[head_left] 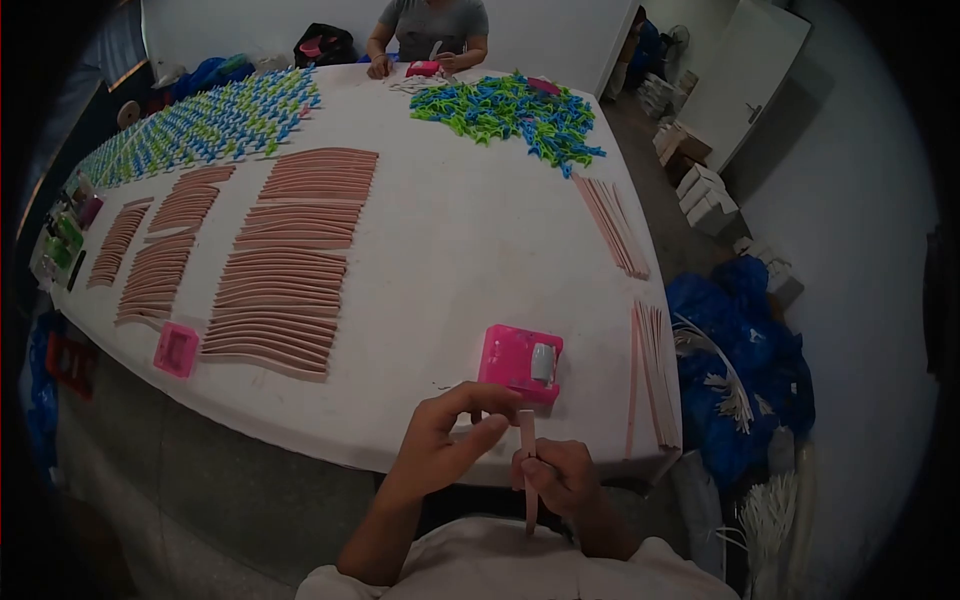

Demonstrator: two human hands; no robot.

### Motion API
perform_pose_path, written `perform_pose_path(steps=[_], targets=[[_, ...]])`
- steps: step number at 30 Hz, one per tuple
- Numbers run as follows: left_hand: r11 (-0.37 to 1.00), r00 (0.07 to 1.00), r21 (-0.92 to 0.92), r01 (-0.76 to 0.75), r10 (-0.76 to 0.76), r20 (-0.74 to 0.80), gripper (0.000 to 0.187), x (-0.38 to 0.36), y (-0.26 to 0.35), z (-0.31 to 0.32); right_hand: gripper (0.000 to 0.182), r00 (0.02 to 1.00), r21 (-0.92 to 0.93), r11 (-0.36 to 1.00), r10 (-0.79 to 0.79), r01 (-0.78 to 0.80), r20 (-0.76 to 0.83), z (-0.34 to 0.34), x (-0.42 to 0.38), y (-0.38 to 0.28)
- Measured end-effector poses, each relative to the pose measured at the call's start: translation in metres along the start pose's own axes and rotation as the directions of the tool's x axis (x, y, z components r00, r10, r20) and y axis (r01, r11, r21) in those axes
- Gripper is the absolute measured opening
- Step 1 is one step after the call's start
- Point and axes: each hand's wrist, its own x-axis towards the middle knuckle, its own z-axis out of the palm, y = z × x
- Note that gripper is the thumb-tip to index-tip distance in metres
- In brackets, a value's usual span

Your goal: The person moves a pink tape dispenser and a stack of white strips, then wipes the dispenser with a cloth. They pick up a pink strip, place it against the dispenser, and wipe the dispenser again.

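Note:
Upright in front of my body is a narrow pale pink strip (pixel 528 430), with its lower end hanging down toward my lap. The fingers of my right hand (pixel 565 474) are wrapped round the strip's middle. My left hand (pixel 447 438) is beside its upper end, thumb and fingers apart, fingertips close to the strip's top. Just beyond both hands, a bright pink box (pixel 506 358) with a pale grey roller-like piece (pixel 543 362) on it sits on the white-covered table (pixel 430 270).
Rows of pink strips (pixel 275 300) cover the table's left side; loose strips (pixel 655 375) lie along the right edge. A small pink tray (pixel 177 350) sits at the near left. Blue and green pieces (pixel 510 115) are piled far off, near another person (pixel 430 30). Blue bags (pixel 740 340) stand at right.

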Motion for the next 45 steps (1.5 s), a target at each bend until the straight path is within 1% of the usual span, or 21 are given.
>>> perform_pose_path(steps=[1, 2, 4, 5, 7, 10, 14, 16, 17, 19, 20, 22, 23, 25, 26, 28, 29, 31, 35, 37, 45], targets=[[0.992, 0.995, 0.129, -0.002, -0.011, 0.095, 0.020, -0.001, 0.002, -0.001, 0.026, 1.000, 0.010, 1.000, -0.016, 0.016, 0.003, 0.001, 0.000, 0.002], [0.992, 0.996, 0.127, 0.005, -0.016, 0.090, 0.020, -0.003, 0.000, -0.001, 0.026, 1.000, 0.013, 1.000, -0.010, 0.010, 0.008, 0.001, 0.002, 0.002], [0.995, 0.982, -0.003, 0.102, -0.100, 0.160, 0.025, -0.005, -0.006, 0.000, 0.026, 0.996, -0.035, 0.996, -0.081, 0.082, 0.021, 0.003, 0.005, 0.000], [0.994, 0.982, -0.006, 0.105, -0.102, 0.157, 0.025, -0.006, -0.009, -0.001, 0.026, 0.997, -0.035, 0.996, -0.077, 0.078, 0.024, 0.004, 0.006, -0.001], [0.976, 0.976, -0.191, 0.107, -0.067, 0.205, 0.025, -0.009, -0.015, -0.002, 0.025, 0.998, 0.016, 0.999, -0.039, 0.038, 0.047, 0.005, 0.006, -0.003], [0.951, 0.974, -0.259, 0.169, -0.121, 0.191, 0.025, -0.009, -0.011, -0.002, 0.024, 0.997, 0.091, 0.996, -0.001, -0.006, 0.079, 0.006, 0.002, 0.002], [0.946, 0.968, -0.262, 0.192, -0.139, 0.209, 0.025, -0.010, -0.007, -0.002, 0.022, 0.996, 0.166, 0.985, 0.035, -0.048, 0.080, 0.005, 0.000, 0.004], [0.984, 0.996, -0.160, 0.083, -0.078, 0.034, 0.025, -0.011, -0.007, 0.005, 0.019, 0.982, -0.161, 0.978, -0.151, 0.132, -0.112, 0.000, 0.001, 0.007], [0.983, 0.996, -0.163, 0.087, -0.083, 0.034, 0.025, -0.012, -0.006, 0.007, 0.019, 0.983, -0.161, 0.979, -0.145, 0.126, -0.113, 0.001, 0.003, 0.005], [0.980, 0.998, -0.189, 0.061, -0.064, -0.013, 0.022, -0.014, -0.004, 0.012, 0.022, 0.839, 0.160, 0.948, -0.157, 0.276, -0.521, 0.005, 0.010, -0.004], [0.979, 0.998, -0.192, 0.065, -0.068, -0.009, 0.022, -0.014, -0.001, 0.015, 0.022, 0.837, 0.158, 0.949, -0.153, 0.273, -0.525, 0.003, 0.014, -0.011], [0.993, 0.998, -0.103, 0.048, -0.051, -0.024, 0.020, -0.016, 0.002, 0.022, 0.022, 0.859, -0.035, 0.933, -0.344, 0.358, -0.380, -0.002, 0.022, -0.024], [0.993, 0.998, -0.107, 0.051, -0.053, -0.017, 0.020, -0.017, -0.001, 0.026, 0.022, 0.857, -0.039, 0.934, -0.342, 0.355, -0.385, -0.004, 0.023, -0.024], [0.994, 0.994, -0.088, -0.057, 0.048, -0.098, 0.022, -0.022, -0.008, 0.032, 0.022, 0.901, -0.033, 0.935, -0.350, 0.354, -0.256, -0.006, 0.024, -0.024], [0.994, 0.994, -0.091, -0.056, 0.047, -0.097, 0.022, -0.023, -0.012, 0.032, 0.022, 0.901, -0.035, 0.935, -0.349, 0.352, -0.257, -0.004, 0.023, -0.023], [0.990, 0.992, 0.063, -0.123, 0.120, 0.043, 0.028, -0.027, -0.019, 0.031, 0.020, 0.891, 0.151, 0.942, -0.219, 0.299, -0.397, 0.002, 0.019, -0.020], [0.991, 0.992, 0.062, -0.120, 0.118, 0.043, 0.028, -0.027, -0.018, 0.035, 0.020, 0.892, 0.151, 0.943, -0.217, 0.297, -0.398, 0.005, 0.020, -0.020], [0.986, 0.996, 0.148, -0.083, 0.087, -0.017, 0.030, -0.028, -0.013, 0.047, 0.022, 0.847, 0.267, 0.914, -0.132, 0.305, -0.515, 0.011, 0.022, -0.023], [0.960, 0.998, 0.274, -0.052, 0.057, -0.008, 0.032, -0.029, -0.016, 0.046, 0.022, 0.863, 0.295, 0.924, -0.068, 0.243, -0.501, 0.012, 0.021, -0.028], [0.936, 0.982, 0.301, -0.184, 0.186, 0.024, 0.034, -0.032, -0.024, 0.045, 0.024, 0.882, 0.327, 0.907, -0.092, 0.266, -0.461, 0.009, 0.017, -0.017], [0.858, 0.961, 0.433, -0.278, 0.252, 0.116, 0.029, -0.031, -0.016, 0.044, 0.027, 0.888, 0.458, 0.840, -0.060, 0.293, -0.457, 0.010, 0.017, -0.009]])
